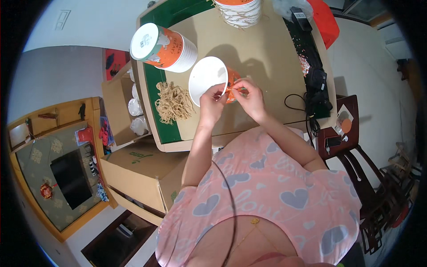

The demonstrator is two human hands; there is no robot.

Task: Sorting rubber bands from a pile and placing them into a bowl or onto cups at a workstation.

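Observation:
A paper bucket, white inside and orange outside, lies tilted on the table with its mouth toward the left. My left hand is closed at its rim, the fingertips reaching just inside the mouth and pinching the wall. Against the orange outer side, my right hand is closed in a pinch; what sits between those fingertips is too small to make out. Left of the bucket is a loose heap of beige twine pieces. Behind it, a stack of nested orange paper buckets lies on its side.
Another bucket stack stands at the table's far edge. Along the right side lie black adapters and cables, with a clear plastic bag behind. Cardboard boxes stand at the left; a dark chair holds a phone at right.

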